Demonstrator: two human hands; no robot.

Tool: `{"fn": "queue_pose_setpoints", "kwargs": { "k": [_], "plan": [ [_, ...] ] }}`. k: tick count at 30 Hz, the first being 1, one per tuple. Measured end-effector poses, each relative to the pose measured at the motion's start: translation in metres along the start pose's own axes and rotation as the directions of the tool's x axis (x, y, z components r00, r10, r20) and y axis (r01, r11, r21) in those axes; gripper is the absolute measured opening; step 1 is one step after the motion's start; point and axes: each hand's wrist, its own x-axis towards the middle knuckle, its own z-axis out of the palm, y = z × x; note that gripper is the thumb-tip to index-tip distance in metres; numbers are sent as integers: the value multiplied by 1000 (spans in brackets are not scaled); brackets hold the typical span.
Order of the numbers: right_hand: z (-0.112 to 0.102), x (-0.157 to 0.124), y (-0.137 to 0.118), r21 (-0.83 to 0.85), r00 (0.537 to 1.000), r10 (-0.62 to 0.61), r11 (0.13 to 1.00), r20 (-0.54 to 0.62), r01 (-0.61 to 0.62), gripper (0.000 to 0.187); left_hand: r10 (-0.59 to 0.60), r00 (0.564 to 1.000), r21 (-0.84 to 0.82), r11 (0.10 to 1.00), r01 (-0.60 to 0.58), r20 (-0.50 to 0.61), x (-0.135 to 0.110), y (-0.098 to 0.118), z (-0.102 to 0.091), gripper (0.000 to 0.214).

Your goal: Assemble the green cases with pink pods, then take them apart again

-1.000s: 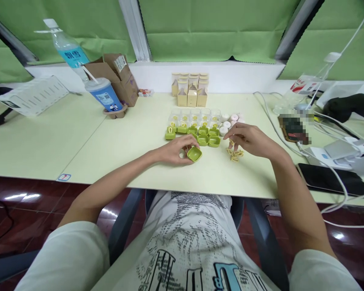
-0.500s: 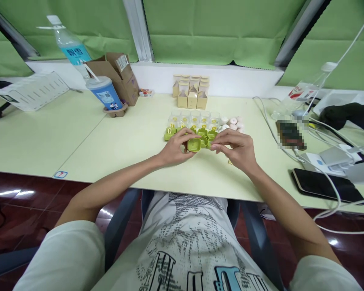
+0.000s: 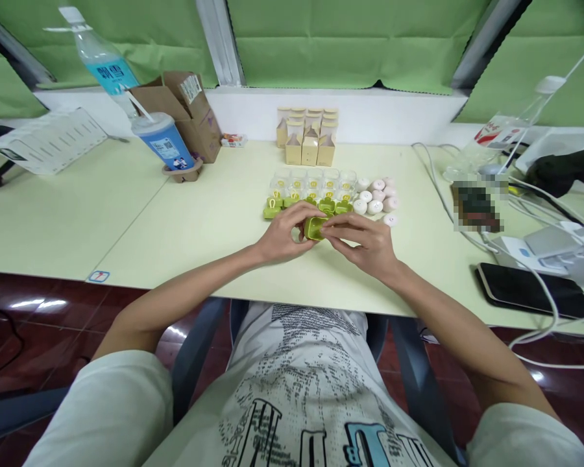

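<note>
Spreading pale across the view, the desk (image 3: pixel 214 220) carries green cases at twelve o'clock; both hands, left hand (image 3: pixel 283 235) and right hand (image 3: pixel 365 243), pinch one small green case (image 3: pixel 315 227) at centre, probably light, stiff, slick plastic, best gripped by its side walls

Premises present as an office workstation used for light assembly: a long pale tabletop (image 3: pixel 126 220) beneath green window blinds (image 3: pixel 340 39), carrying phones (image 3: pixel 530 292), charging cables (image 3: pixel 535 214), cardboard box (image 3: pixel 185 110) and rows of small green cases (image 3: pixel 302 206).
</note>
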Motion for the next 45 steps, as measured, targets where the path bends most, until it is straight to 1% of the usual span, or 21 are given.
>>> {"fn": "queue_pose_setpoints", "kwargs": {
  "k": [4,6,8,12,16,18,20,22,24,29,34,37,42,45],
  "plan": [
    [6,-5,5,-176,990,-128,975,65,137,17,10,1000,-1,1000,-10,21,-3,0,2,51],
    [7,-6,7,-269,976,-194,939,102,215,16,11,1000,-4,1000,-11,29,-4,0,3,54],
    [7,-5,6,-339,961,-235,901,147,272,17,19,999,-9,1000,-19,26,-4,1,2,56],
    [5,-3,3,-406,945,-272,854,183,325,20,42,999,-40,998,-42,14,-3,0,1,53],
    [4,-2,3,-464,906,-335,780,258,420,21,47,999,-81,996,-47,0,-2,-3,0,49],
    [5,-2,3,-478,892,-346,755,290,449,23,47,999,-108,993,-47,0,-1,-3,0,48],
    [9,-2,5,-465,902,-339,775,266,429,22,35,999,-130,991,-36,-6,0,-4,1,48],
    [12,-2,6,-432,923,-323,816,211,385,21,4,1000,-153,988,-5,-8,0,-4,3,48],
    [15,-2,7,-389,936,-303,852,182,351,20,-24,1000,-178,984,24,2,0,-6,4,48],
    [13,-3,10,-262,946,-263,915,189,307,23,-20,1000,-184,983,23,19,-1,-7,4,50],
    [5,-7,12,-157,964,-208,959,168,235,35,-38,999,-147,988,41,23,-1,-8,1,51],
    [3,-9,14,-158,968,-181,965,172,209,37,-46,999,-150,987,49,20,-1,-9,1,50],
    [1,-7,14,-229,942,-247,927,228,298,36,-35,999,-152,988,39,31,-2,-8,1,51],
    [0,-5,13,-240,934,-246,920,260,309,32,-39,997,-152,987,48,59,-3,-5,1,49]
  ]
}}
